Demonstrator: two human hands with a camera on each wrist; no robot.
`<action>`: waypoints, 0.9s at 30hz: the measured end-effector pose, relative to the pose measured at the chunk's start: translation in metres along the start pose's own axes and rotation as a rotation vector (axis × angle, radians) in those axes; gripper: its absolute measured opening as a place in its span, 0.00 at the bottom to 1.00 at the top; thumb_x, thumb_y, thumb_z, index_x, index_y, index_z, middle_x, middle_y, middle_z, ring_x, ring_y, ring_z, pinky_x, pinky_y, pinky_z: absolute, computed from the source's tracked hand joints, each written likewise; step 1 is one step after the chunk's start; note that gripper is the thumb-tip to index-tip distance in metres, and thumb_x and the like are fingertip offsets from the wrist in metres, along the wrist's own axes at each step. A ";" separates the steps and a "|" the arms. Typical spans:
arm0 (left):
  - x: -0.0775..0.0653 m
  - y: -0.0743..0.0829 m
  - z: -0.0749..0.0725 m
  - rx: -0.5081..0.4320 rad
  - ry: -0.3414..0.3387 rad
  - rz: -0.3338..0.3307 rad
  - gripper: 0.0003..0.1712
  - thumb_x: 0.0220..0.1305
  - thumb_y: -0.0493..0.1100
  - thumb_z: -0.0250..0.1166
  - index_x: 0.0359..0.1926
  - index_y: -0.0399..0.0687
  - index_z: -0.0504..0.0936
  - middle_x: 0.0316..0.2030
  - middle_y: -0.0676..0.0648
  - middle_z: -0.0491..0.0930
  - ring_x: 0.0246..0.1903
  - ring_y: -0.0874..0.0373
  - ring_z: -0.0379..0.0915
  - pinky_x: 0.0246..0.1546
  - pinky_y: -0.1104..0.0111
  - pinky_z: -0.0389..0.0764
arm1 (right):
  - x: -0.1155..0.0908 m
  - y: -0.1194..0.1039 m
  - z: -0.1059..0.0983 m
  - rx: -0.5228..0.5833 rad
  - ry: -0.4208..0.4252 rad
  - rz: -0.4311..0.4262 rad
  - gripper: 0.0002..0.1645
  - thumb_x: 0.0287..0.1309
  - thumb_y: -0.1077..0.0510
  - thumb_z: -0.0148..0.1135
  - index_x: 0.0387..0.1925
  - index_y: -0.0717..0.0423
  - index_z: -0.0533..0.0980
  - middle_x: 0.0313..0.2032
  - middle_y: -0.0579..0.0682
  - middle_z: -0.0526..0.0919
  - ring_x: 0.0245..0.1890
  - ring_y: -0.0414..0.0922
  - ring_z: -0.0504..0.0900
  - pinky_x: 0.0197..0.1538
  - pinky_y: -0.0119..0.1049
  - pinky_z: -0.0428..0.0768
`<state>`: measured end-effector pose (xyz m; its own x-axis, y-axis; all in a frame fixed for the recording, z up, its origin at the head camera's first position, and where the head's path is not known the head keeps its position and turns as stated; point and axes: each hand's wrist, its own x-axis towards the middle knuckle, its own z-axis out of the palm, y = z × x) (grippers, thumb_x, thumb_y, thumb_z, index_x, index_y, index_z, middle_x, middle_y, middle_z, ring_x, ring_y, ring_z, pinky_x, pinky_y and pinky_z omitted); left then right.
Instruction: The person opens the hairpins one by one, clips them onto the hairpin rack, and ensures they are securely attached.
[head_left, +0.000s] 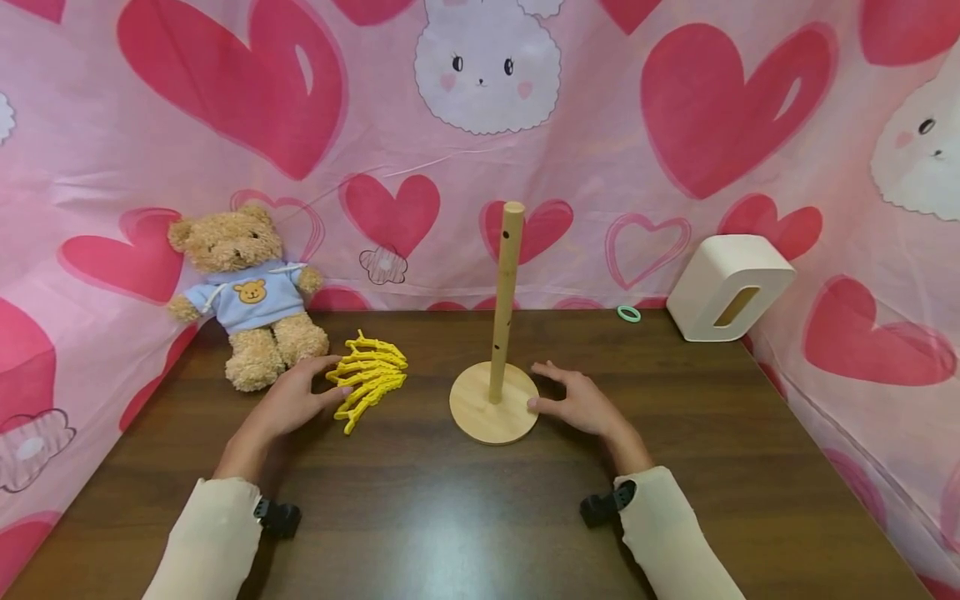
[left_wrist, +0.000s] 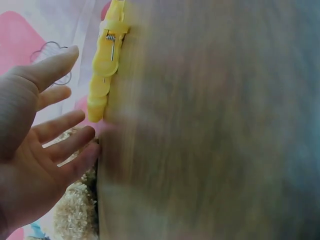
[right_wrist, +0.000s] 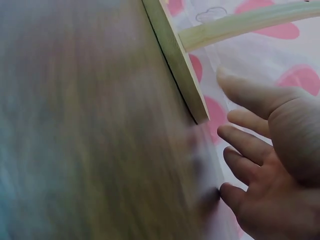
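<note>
A fan-shaped cluster of yellow plastic pieces [head_left: 367,375] lies on the table beside my left hand [head_left: 294,398]. In the left wrist view, a small metal spring shows on one yellow piece [left_wrist: 106,62], and my left fingers are spread with a gap before it. A pale wooden stand [head_left: 504,317] has an upright pole with dark holes on a round base. My right hand [head_left: 583,404] is at the base's right edge, thumb and fingers apart. In the right wrist view, the base [right_wrist: 175,60] is near my fingertips, and nothing is held.
A teddy bear [head_left: 251,296] in a blue top sits at the back left, close to my left hand. Near the table's back edge lies a mint-green ring [head_left: 628,314]. A white box with a slot [head_left: 727,287] stands at the back right. Pink heart-print cloth [head_left: 450,158] hangs behind.
</note>
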<state>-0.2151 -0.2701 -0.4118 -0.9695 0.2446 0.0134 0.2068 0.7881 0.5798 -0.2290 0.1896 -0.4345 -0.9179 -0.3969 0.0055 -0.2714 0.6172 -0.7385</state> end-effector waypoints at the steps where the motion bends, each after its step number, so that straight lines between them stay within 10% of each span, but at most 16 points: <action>1: 0.001 0.000 0.000 0.003 -0.001 -0.003 0.41 0.70 0.56 0.65 0.70 0.29 0.67 0.66 0.26 0.67 0.67 0.28 0.60 0.64 0.35 0.61 | 0.000 0.000 0.001 0.005 -0.004 0.005 0.42 0.61 0.46 0.72 0.70 0.62 0.70 0.71 0.62 0.67 0.74 0.59 0.58 0.72 0.60 0.57; 27: 0.007 -0.006 0.006 0.012 0.040 -0.036 0.22 0.73 0.37 0.61 0.61 0.27 0.76 0.56 0.27 0.77 0.56 0.31 0.73 0.55 0.40 0.73 | -0.008 0.000 0.007 -0.038 -0.057 -0.027 0.40 0.62 0.49 0.71 0.71 0.60 0.69 0.72 0.64 0.65 0.76 0.60 0.55 0.74 0.62 0.45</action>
<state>-0.2221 -0.2699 -0.4199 -0.9808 0.1933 0.0251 0.1728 0.8026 0.5709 -0.2196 0.1878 -0.4389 -0.8922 -0.4515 -0.0141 -0.3078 0.6305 -0.7125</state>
